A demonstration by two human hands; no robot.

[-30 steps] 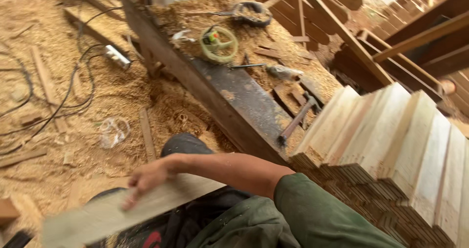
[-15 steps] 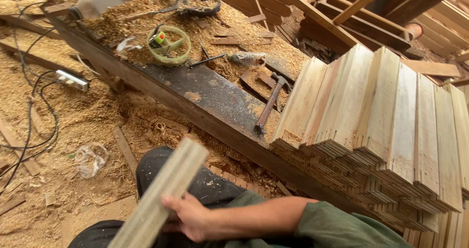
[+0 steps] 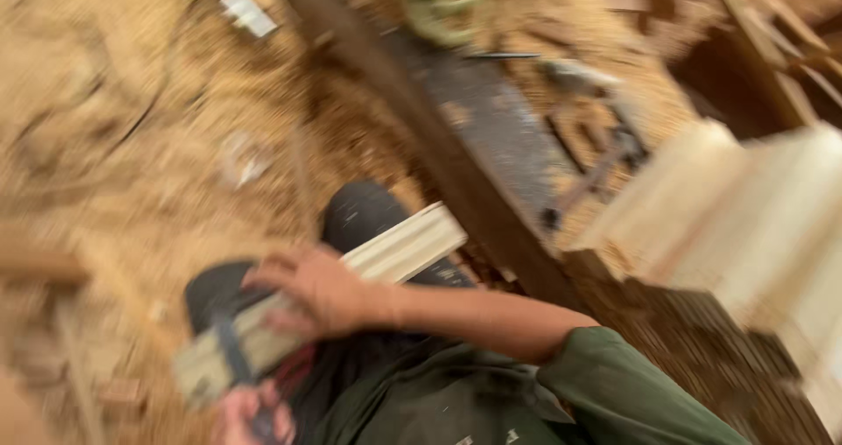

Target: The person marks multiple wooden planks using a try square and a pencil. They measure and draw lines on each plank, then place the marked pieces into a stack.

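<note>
**Pale wood plank held across the lap, both hands on it; frame heavily motion-blurred**

Far left: sawdust-covered floor (image 3: 105, 129), tan, littered with offcuts; detail is smeared. A small white block (image 3: 248, 13) lies on the sawdust near the top edge, its kind not readable.

Lower left: the left hand (image 3: 254, 414) sits at the bottom edge, under the near end of the plank (image 3: 333, 291). It appears closed around something dark there, but blur prevents saying whether the fingers are clamped or loose: cannot tell.

Centre-left: the plank runs diagonally from lower left up to right, over the person's dark-trousered knees. A dark band crosses it near the lower end. The right hand (image 3: 320, 291) lies across its middle, fingers curled over the far edge and thumb on the near side, pressed around the board.

Centre: a dark workbench beam (image 3: 456, 173) runs diagonally from top centre down to the right, just beyond the plank's upper end. A round green object (image 3: 447, 2) rests near the top, blurred.

Right: a stack of pale boards (image 3: 745, 226) stands on edge, well apart from the held plank.

Handling judgement: the plank looks like light, dry softwood, rigid, with a dusty face that could slide in the palm. Not fragile, though corners may splinter. Best taken around mid-length, where the right hand sits, with the second hand steadying one end.
</note>
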